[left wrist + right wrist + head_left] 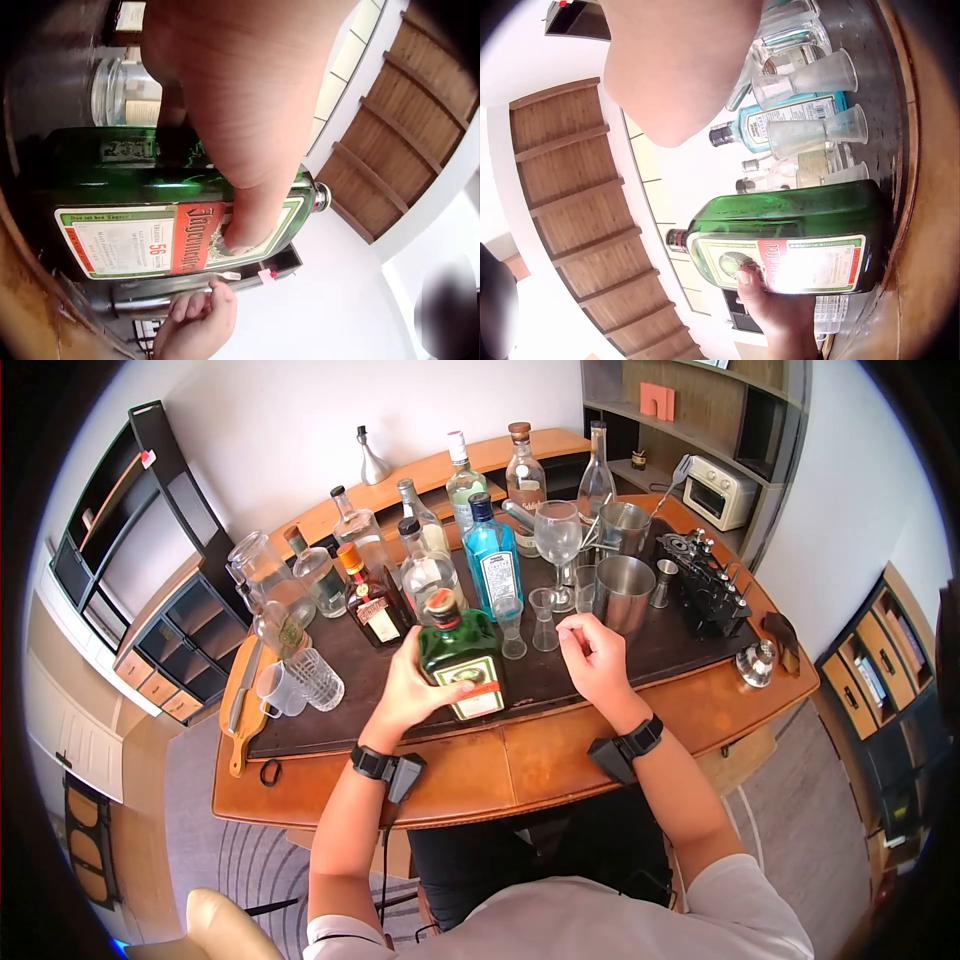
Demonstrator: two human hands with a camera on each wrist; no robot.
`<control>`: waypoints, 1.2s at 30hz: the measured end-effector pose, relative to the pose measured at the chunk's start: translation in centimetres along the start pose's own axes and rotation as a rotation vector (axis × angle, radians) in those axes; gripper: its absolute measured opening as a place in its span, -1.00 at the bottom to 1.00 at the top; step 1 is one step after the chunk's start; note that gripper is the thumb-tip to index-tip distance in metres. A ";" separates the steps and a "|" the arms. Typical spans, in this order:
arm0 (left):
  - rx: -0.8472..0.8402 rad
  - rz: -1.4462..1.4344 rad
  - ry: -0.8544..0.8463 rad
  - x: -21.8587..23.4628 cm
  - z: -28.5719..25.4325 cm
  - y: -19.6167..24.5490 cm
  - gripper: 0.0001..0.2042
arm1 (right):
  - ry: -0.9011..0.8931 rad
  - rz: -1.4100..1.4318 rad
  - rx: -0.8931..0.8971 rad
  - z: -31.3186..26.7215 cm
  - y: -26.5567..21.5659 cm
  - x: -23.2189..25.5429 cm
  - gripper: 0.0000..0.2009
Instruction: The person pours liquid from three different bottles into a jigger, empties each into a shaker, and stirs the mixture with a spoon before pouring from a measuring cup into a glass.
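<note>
My left hand (405, 695) grips a square green bottle (462, 650) by its side, the thumb across the label. The bottle is roughly upright over the front of the dark mat; its label (120, 244) faces me. To its right my right hand (597, 660) is raised with curled fingers, apart from the bottle; whether something small is inside is hidden. In the right wrist view the green bottle (787, 240) stands beside clear jiggers (817, 131). A blue bottle (492, 565) is just behind the green one.
Several bottles and a stemmed glass (557, 540) crowd the back. Metal tins (625, 595) and a black rack (705, 595) stand to the right. At left are a cut-glass tumbler (318, 680), a clear cup (282, 692) and a knife on a wooden board (240, 745).
</note>
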State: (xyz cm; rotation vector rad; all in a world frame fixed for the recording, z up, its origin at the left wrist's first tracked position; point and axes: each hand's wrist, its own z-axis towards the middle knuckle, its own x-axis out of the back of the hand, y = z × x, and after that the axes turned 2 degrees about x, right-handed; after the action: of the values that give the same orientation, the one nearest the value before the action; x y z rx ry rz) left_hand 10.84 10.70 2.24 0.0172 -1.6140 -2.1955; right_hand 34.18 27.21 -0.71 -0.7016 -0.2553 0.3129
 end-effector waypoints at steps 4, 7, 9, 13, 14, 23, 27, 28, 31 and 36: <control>-0.008 -0.046 0.086 2.7 0.0 -1.1 -0.22 | -0.013 -0.021 0.001 -0.1 0.1 0.1 -0.99; 0.026 -0.095 0.116 4.6 -0.3 -1.7 -0.15 | -0.017 -0.035 -0.005 -0.1 0.3 0.2 -0.99; 0.022 -0.114 0.122 5.1 -0.4 -1.7 -0.14 | -0.020 -0.042 -0.005 -0.1 0.4 0.1 -0.99; 0.032 -0.178 0.139 5.3 -0.6 -2.0 -0.18 | -0.075 -0.026 -0.036 -0.2 0.0 -0.6 -0.98; 0.026 -0.178 0.145 5.3 -0.6 -2.4 -0.19 | -0.102 -0.015 -0.049 0.1 -0.6 -1.0 -0.97; 0.022 -0.245 0.159 4.9 -0.7 -2.1 -0.23 | -0.463 -0.316 0.317 10.5 -10.7 -9.8 -0.76; 0.012 -0.246 0.170 4.9 -0.8 -2.7 -0.25 | -0.634 -0.676 0.377 13.7 -11.6 -15.5 -0.70; 0.010 -0.245 0.172 5.0 -0.8 -3.0 -0.25 | -0.688 -0.768 0.374 13.9 -11.7 -16.4 -0.70; 0.032 -0.197 0.197 4.8 -1.0 -2.3 -0.25 | -0.710 -0.876 0.378 13.9 -11.1 -17.9 -0.78; 0.037 -0.216 0.124 5.9 -0.8 -2.7 -0.24 | -0.763 -0.819 0.508 14.6 -10.9 -17.7 -0.80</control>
State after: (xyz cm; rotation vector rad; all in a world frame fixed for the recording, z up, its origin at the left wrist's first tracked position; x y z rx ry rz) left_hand 4.78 8.71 0.84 0.3464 -1.6487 -2.2715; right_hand 15.10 21.51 15.09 0.0898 -1.1079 -0.1623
